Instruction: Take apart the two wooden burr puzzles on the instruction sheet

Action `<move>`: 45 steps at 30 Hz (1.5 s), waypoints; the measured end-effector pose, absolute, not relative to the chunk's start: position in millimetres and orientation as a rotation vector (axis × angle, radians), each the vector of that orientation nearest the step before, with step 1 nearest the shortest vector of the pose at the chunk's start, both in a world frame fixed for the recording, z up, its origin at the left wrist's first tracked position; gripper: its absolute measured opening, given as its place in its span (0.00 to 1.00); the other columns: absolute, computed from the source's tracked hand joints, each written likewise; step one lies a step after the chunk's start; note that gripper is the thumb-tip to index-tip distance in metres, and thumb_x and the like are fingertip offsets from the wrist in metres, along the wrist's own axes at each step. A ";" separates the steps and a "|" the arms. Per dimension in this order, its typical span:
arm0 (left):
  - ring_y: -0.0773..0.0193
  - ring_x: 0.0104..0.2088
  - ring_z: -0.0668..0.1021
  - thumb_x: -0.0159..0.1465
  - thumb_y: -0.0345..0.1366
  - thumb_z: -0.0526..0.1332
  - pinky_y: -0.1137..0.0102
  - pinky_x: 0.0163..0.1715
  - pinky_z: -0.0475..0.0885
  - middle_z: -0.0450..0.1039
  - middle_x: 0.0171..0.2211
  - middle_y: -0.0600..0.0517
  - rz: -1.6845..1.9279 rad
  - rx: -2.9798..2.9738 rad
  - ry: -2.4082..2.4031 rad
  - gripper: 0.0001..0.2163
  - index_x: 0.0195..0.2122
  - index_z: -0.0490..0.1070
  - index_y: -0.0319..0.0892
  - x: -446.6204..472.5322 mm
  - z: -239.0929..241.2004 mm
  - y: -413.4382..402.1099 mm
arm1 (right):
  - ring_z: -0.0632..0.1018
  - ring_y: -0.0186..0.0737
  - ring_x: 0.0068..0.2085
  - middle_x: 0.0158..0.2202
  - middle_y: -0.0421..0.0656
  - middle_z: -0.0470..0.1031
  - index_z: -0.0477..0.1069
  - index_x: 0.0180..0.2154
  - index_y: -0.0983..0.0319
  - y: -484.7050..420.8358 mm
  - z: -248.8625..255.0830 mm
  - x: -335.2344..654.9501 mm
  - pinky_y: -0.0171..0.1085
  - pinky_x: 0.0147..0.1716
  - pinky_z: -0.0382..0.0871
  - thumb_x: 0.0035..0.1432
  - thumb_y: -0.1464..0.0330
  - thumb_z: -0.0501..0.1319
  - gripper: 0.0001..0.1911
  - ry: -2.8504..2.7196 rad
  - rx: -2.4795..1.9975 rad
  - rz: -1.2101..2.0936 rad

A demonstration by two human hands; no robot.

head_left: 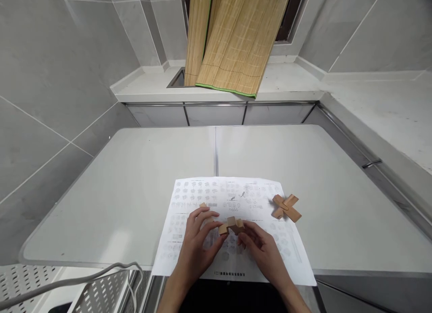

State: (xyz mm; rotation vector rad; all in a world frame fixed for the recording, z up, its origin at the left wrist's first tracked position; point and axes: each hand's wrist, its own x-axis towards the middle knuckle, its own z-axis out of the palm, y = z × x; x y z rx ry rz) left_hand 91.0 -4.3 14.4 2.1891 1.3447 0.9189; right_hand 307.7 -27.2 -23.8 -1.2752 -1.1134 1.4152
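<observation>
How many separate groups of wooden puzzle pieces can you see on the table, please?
2: one cluster held between both hands over the sheet, one crossed pair at its right edge. Hands may hide more.

Both hands meet over the printed sheet (232, 200). Left hand (199, 241) and right hand (261, 247) pinch small wooden puzzle pieces (231, 225) together. Wooden cross piece (286, 207) lies on the sheet's right side, apart from the hands. Bamboo mat (236, 38) hangs well beyond the sheet.

Two bare hands (199, 241) (261, 247) and forearms, apparently without sleeves, rings or watch.
</observation>
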 end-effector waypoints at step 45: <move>0.45 0.59 0.78 0.60 0.39 0.77 0.50 0.57 0.76 0.76 0.59 0.46 0.720 2.223 1.506 0.32 0.63 0.66 0.51 73.9 -6.6 37.8 | 0.72 0.40 0.25 0.27 0.41 0.76 0.79 0.39 0.57 -28.8 -18.8 331.9 0.37 0.25 0.69 0.71 0.47 0.58 0.23 -1.472 -1.675 0.903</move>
